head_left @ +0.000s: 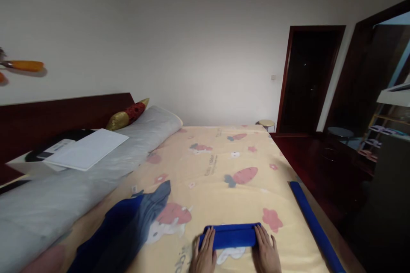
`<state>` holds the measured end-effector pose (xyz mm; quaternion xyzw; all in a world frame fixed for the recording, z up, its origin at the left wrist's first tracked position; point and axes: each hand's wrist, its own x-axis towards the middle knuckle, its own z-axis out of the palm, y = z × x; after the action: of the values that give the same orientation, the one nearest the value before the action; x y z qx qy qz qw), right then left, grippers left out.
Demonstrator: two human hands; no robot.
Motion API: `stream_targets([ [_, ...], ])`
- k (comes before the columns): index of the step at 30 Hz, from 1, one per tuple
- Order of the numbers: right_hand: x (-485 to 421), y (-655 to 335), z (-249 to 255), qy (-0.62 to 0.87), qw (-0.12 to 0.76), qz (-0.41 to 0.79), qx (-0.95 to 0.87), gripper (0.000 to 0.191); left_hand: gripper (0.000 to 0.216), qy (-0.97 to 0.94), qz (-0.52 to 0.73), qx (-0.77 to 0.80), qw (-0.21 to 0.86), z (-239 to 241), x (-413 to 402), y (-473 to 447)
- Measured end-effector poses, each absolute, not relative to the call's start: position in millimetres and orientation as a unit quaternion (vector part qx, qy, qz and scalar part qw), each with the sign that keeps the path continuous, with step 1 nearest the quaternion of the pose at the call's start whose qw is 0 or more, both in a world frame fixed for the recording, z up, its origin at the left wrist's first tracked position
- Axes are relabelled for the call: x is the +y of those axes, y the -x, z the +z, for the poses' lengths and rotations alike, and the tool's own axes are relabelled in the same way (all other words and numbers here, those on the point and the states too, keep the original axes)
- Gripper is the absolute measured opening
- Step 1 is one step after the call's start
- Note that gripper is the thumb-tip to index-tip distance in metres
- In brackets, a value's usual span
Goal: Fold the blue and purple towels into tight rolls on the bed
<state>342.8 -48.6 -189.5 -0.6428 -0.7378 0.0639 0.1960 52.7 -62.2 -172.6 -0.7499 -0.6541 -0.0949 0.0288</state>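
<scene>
A folded blue cloth (231,235) lies as a narrow band on the yellow cartoon-print bedsheet (221,179), near its front edge. My left hand (204,254) rests at the band's left end and my right hand (266,253) at its right end. Both have fingers stretched forward and lying flat, tips touching the cloth. Neither hand grips it.
A crumpled blue and grey garment (128,226) lies to the left. A long blue roll (315,224) runs along the bed's right edge. A grey bolster (83,183) carries a white board (86,148) by the dark headboard (48,119). Dark doorways (309,81) stand right.
</scene>
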Motion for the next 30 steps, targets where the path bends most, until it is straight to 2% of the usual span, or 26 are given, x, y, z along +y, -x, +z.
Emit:
stream_targets([
  [7,-38,-340,-139,0.635,0.152,0.098,-0.751,0.051,0.056,0.740,-0.049,-0.669,-0.051,-146,-55,-53],
  [11,-37,-340,-133,0.643,0.119,0.104,-0.749,0.055,0.048,0.720,-0.020,-0.688,-0.090,-126,-55,-57],
  [14,-39,-326,-140,0.644,0.125,0.106,-0.748,0.060,0.056,0.711,-0.008,-0.697,-0.090,-128,-53,-67],
  [19,-43,-286,-153,0.592,0.187,0.134,-0.772,0.065,0.073,0.735,-0.048,-0.671,-0.083,-161,-44,-95],
  [24,-38,-264,-158,0.551,0.183,0.172,-0.796,0.073,0.078,0.762,-0.065,-0.637,-0.095,-184,-33,-113],
  [30,-31,-269,-161,0.523,0.181,0.168,-0.816,0.074,0.086,0.787,-0.049,-0.605,-0.105,-182,-32,-107],
])
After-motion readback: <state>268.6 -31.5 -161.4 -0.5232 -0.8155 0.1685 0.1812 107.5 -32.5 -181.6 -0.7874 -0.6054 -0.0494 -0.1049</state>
